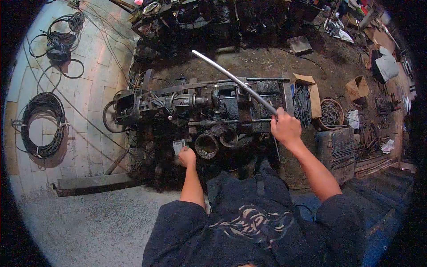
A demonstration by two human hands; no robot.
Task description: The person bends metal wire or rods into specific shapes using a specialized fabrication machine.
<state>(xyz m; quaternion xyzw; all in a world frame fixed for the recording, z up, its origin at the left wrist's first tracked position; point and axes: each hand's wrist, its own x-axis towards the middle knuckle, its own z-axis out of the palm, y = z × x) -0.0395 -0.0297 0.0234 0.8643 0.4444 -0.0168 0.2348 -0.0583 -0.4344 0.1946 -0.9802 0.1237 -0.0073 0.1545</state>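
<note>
My right hand (pixel 286 127) is wrapped round the lower end of a long metal bar (pixel 235 81). The bar slants up and left across the greasy machine (pixel 178 103), its bright far end over the floor behind. Down at the machine's near left side, my left hand (pixel 187 156) has its fingers closed at the lower right edge of a small light grey box (pixel 179 147). Just right of that hand is a round metal container (pixel 207 146) with bits of metal inside.
A cardboard box of dark rods (pixel 302 104) stands at the machine's right end, beside a round basket (pixel 331 112) of metal pieces. Coiled wire (pixel 41 124) and a long dark beam (pixel 95 183) lie on the left. A handwheel (pixel 109 116) sticks out at the machine's left end.
</note>
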